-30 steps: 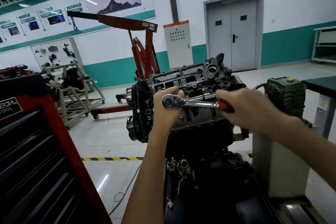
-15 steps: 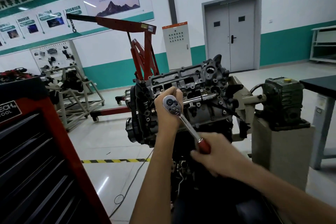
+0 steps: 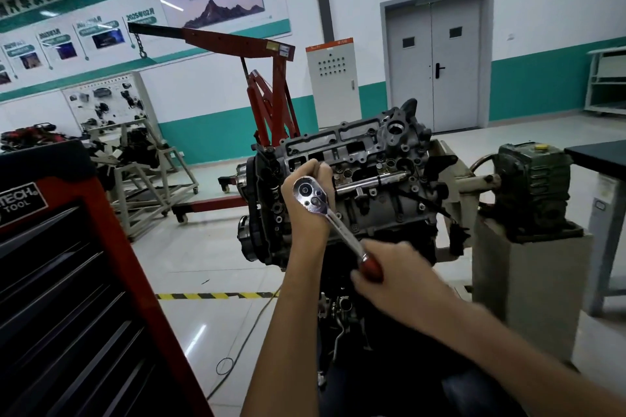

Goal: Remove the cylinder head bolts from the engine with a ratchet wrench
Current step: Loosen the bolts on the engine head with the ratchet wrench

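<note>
Grey cast-metal engine (image 3: 379, 200) sits on its stand at frame centre, bolt face tilted toward us. Red steel tool chest (image 3: 61, 298) at lower left: drawers shut, contents not visible.

Chrome ratchet wrench (image 3: 342, 230), red-handled, has its head at the engine's left end. Its long axis runs from there down and right toward lower centre. Right grip (image 3: 399, 276), the nearer to us, is wrapped round the red handle. Left grip (image 3: 296, 217) curls behind the ratchet head, steadying it. The cylinder head bolt under that head is hidden. We judge the coming swing pivots about the left grip.
</note>
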Available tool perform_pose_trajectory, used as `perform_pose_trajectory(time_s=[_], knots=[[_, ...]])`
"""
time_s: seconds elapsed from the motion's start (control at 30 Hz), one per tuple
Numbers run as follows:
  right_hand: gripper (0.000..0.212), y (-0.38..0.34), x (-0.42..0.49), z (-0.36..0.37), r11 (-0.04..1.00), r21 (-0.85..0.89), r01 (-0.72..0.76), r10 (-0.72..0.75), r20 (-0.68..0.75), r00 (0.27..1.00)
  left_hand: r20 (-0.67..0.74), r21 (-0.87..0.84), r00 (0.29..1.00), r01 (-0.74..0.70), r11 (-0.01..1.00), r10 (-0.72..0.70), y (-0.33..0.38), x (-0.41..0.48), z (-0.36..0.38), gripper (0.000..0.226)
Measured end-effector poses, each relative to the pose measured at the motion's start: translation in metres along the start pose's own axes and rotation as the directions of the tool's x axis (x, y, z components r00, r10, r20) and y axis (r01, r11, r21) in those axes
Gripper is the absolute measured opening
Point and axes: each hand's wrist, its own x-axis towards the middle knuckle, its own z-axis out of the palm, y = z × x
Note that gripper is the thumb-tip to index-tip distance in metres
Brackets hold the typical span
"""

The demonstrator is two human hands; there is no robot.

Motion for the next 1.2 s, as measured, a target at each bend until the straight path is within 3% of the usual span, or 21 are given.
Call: perform_pose_trajectory(time_s=[0.07, 0.13, 0.23, 0.3, 0.4, 0.5, 0.57, 0.7, 0.77, 0.83, 0.97, 1.07, 1.13, 1.2], knots=[[0.026, -0.009, -0.006, 0.023, 0.961, 0.275, -0.038, 0.018, 0.075, 0.997, 0.026, 0.014, 0.999, -0.034, 0.999, 0.034, 0.002, 0.000, 0.004, 0.043], [0.031, -0.007, -0.003, 0.023, 0.945, 0.324, -0.031, -0.002, 0.101, 0.995, 0.079, 0.000, 0.996, -0.037, 0.999, 0.037, 0.002, -0.001, 0.003, 0.042], [0.027, 0.010, 0.010, -0.013, 0.989, 0.148, 0.012, -0.025, 0.090, 0.996, 0.185, 0.053, 0.981, -0.069, 0.996, 0.058, 0.001, 0.001, -0.008, 0.041], [0.023, 0.020, 0.024, -0.050, 0.991, -0.095, 0.089, -0.084, 0.060, 0.995, 0.264, 0.095, 0.961, -0.115, 0.989, 0.086, 0.001, 0.005, -0.015, 0.041], [0.014, 0.021, 0.047, -0.097, 0.854, -0.480, 0.203, -0.257, -0.050, 0.965, 0.343, 0.137, 0.935, -0.148, 0.979, 0.093, 0.004, 0.009, -0.015, 0.044], [0.011, 0.021, 0.050, -0.101, 0.807, -0.562, 0.181, -0.307, -0.137, 0.942, 0.271, 0.118, 0.960, -0.108, 0.987, 0.072, 0.004, 0.006, -0.008, 0.049], [0.013, 0.024, 0.036, -0.077, 0.866, -0.475, 0.157, -0.236, -0.110, 0.966, 0.164, 0.056, 0.986, -0.050, 0.997, 0.040, 0.000, 0.002, -0.007, 0.047], [0.011, 0.010, 0.007, -0.014, 0.994, -0.112, -0.007, 0.006, -0.008, 1.000, 0.065, 0.026, 0.998, -0.022, 0.999, 0.020, -0.001, 0.000, 0.000, 0.042], [0.024, -0.002, -0.002, 0.014, 0.992, 0.115, -0.056, 0.047, 0.079, 0.996, 0.067, 0.028, 0.997, -0.039, 0.999, 0.037, 0.001, -0.001, 0.003, 0.044], [0.028, -0.006, -0.004, 0.022, 0.977, 0.201, -0.068, 0.046, 0.112, 0.993, 0.102, 0.024, 0.994, -0.043, 0.999, 0.040, 0.002, -0.003, 0.005, 0.042], [0.014, 0.017, 0.011, -0.027, 0.992, -0.125, 0.006, 0.003, 0.069, 0.998, 0.195, 0.089, 0.979, -0.073, 0.993, 0.055, 0.001, 0.002, -0.003, 0.043], [0.010, 0.026, 0.034, -0.076, 0.906, -0.397, 0.146, -0.192, -0.078, 0.978, 0.258, 0.134, 0.963, -0.109, 0.985, 0.072, 0.004, 0.007, -0.007, 0.040], [0.015, 0.025, 0.048, -0.096, 0.818, -0.556, 0.147, -0.294, -0.184, 0.938, 0.276, 0.163, 0.959, -0.113, 0.980, 0.065, 0.006, 0.010, -0.007, 0.042], [0.013, 0.022, 0.049, -0.095, 0.806, -0.576, 0.137, -0.313, -0.219, 0.924, 0.257, 0.156, 0.965, -0.095, 0.983, 0.052, 0.005, 0.011, -0.008, 0.048]])
